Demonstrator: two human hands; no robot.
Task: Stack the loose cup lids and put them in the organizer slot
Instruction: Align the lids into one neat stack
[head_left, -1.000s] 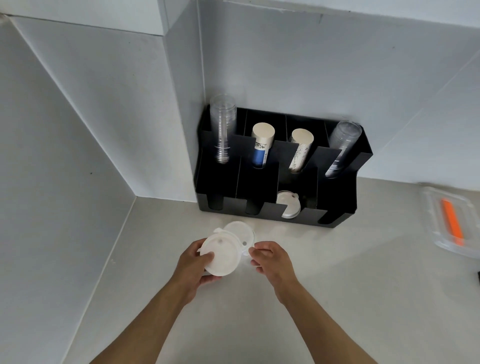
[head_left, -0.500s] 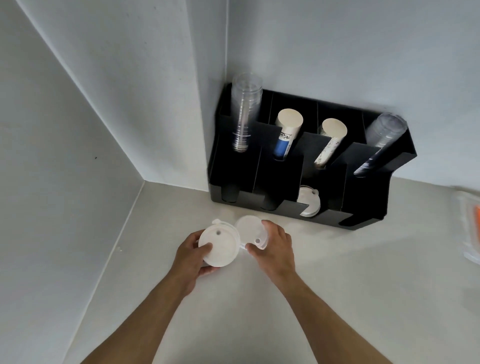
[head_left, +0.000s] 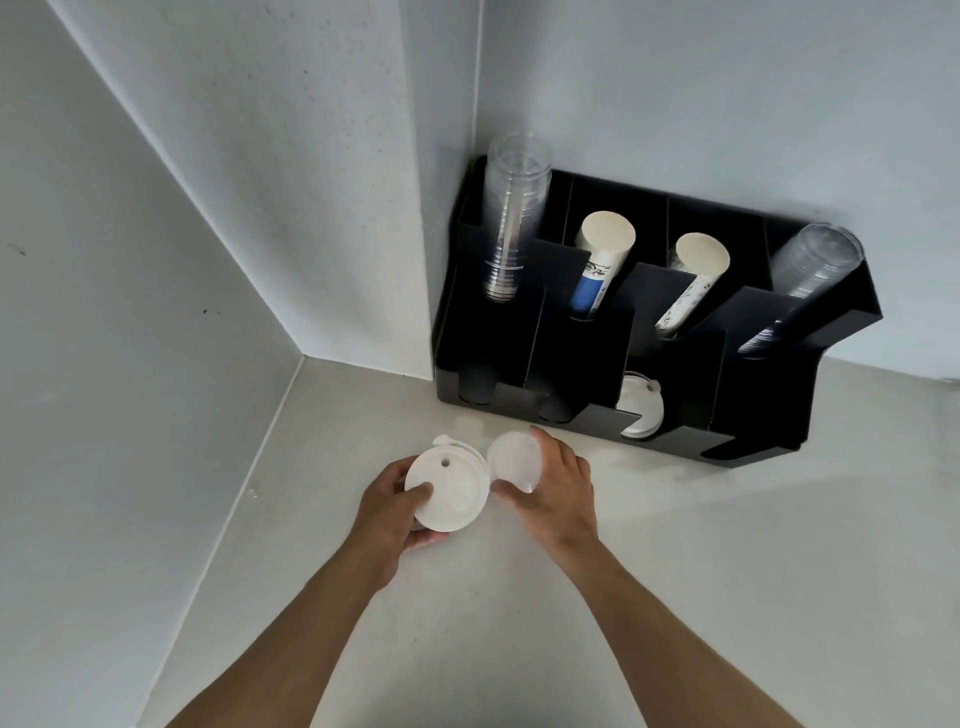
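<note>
Left hand (head_left: 387, 506) grips a white lid (head_left: 448, 491); at its 3 o'clock, right hand (head_left: 553, 486) clasps a translucent lid (head_left: 514, 460).

A pale counter (head_left: 675, 597) carries a black organizer (head_left: 582, 358) in its back corner.

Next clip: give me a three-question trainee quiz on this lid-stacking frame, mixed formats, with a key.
1. True or false: the left hand holds a white lid with a small hole.
2. The black organizer front slot already holding lids, counted from the left: A first, B second, C third, D fourth.
3. Fill in: the right hand grips a second ____.

Key: 1 true; 2 C; 3 lid.
</note>
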